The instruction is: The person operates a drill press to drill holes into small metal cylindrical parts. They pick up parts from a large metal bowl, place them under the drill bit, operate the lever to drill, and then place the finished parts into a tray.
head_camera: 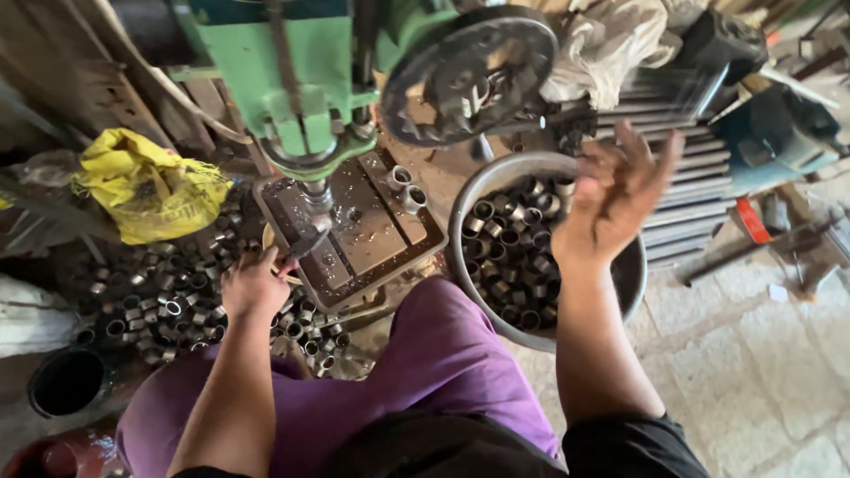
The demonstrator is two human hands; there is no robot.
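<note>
My left hand (252, 285) is low at the left edge of the drill table (376, 235), fingers curled over the heap of short metal rings (168, 296); whether it grips a ring I cannot tell. My right hand (615, 196) is raised, blurred and open above the round metal bowl (482, 181), which holds several more rings. Two rings (407, 188) stand at the back of the drill table. The green drill press (292, 97) hangs over the table, and its spoked hand wheel (469, 75) is just left of my right hand.
A yellow bag (146, 186) lies at the left. Long metal bars (686, 190) are stacked behind the bowl. A dark round pot (66, 381) stands at the lower left. My purple-clad knee (443, 354) sits between the heap and the bowl. Stone floor (761, 354) spreads to the right.
</note>
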